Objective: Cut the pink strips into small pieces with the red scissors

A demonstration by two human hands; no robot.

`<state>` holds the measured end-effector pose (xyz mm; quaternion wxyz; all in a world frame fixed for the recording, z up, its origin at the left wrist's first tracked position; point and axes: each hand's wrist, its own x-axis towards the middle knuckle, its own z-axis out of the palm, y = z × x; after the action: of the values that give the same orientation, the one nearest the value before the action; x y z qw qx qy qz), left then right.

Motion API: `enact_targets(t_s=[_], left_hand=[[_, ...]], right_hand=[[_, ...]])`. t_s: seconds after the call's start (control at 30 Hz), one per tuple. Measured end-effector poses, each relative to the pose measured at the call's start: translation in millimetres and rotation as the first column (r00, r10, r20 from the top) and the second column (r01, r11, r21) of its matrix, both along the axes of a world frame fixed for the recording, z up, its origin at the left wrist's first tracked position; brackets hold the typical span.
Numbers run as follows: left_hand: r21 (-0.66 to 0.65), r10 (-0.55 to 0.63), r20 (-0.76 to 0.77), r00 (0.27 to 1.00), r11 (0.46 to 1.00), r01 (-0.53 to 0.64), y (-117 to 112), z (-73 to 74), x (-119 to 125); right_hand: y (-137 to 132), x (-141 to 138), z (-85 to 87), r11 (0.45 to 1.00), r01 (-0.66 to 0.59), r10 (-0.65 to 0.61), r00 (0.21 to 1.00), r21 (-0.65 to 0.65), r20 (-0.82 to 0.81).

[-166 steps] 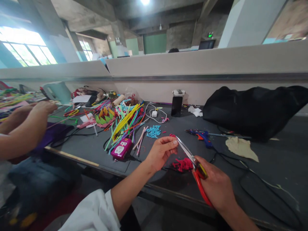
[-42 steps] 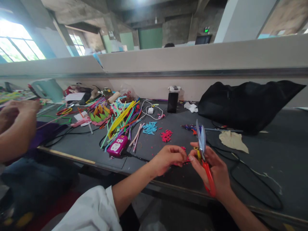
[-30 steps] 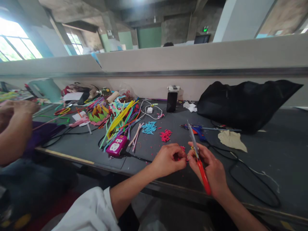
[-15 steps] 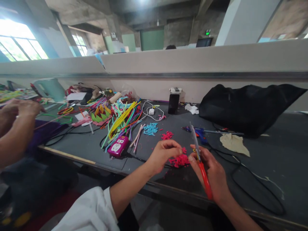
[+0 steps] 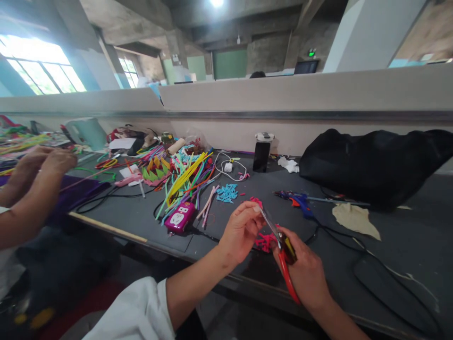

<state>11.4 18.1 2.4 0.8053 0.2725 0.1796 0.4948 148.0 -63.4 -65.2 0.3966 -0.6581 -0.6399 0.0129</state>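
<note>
My right hand is wrapped round the handles of a pair of scissors, red on the near side, with the blades pointing up and left. The blade tips reach the fingertips of my left hand, which is closed in a pinch. Whatever sits in that pinch is too small to make out. Below and between both hands lies a heap of short red pieces, partly hidden by them. A pile of short light-blue pieces lies farther left on the dark table.
A purple power box stands left, beside a bundle of coloured pipe cleaners. A blue glue gun and its cable lie right, near a black bag. A co-worker's hands are at far left.
My left hand has turned and risen slightly. The scissors have tipped left, bringing their blades to my left fingertips. The whole view has shifted a little.
</note>
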Motion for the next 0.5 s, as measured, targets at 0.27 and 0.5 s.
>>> enact_targets(t_s=[0.27,0.5], left_hand=[[-0.007,0.023,-0.023,0.999,1.0,-0.023,-2.0,-2.5,2.9],[0.046,0.033,-0.015,0.999,0.998,-0.032,-3.4,-1.9,3.0]], right_hand=[[-1.3,1.3,-0.5,0.999,-0.011,0.009,0.998,0.036,0.058],[-2.1,3.8,-1.2,0.998,-0.003,-0.006,0.993,0.069,0.122]])
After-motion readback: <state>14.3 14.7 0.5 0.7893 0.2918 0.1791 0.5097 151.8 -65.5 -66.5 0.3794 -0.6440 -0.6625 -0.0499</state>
